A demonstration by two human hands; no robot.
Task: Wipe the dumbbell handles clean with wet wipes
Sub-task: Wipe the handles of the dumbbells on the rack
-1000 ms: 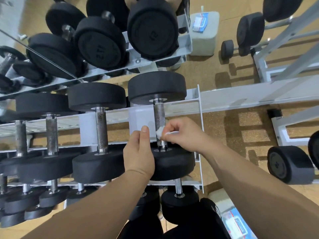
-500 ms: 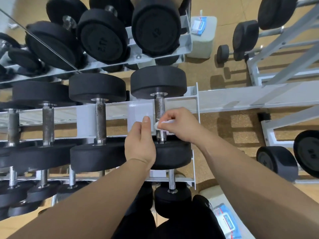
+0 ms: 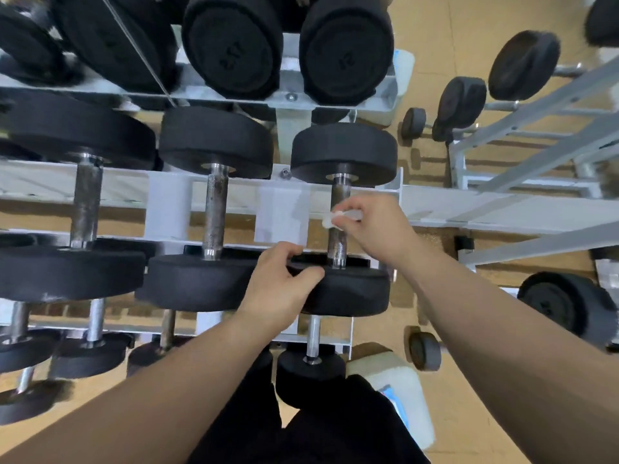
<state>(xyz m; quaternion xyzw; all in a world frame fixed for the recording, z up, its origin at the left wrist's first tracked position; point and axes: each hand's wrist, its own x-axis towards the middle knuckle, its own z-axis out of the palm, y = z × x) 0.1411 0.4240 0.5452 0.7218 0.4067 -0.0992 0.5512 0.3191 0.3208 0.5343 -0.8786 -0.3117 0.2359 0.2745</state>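
Head view: the left hand (image 3: 281, 289) had curled over the near black rubber dumbbell head (image 3: 355, 293), steadying it. Beyond, the right hand (image 3: 371, 226) pinched the white wet wipe (image 3: 330, 220), now higher up the knurled steel handle (image 3: 336, 246); that stroke seemed nearly complete.

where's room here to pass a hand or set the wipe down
Hand room: the gap between the middle handle and the wiped handle. Set-down room: bare floor right of the rack's end plate. Crowded: the packed front heads, one gripped by the left hand; the right hand pinches the wipe.
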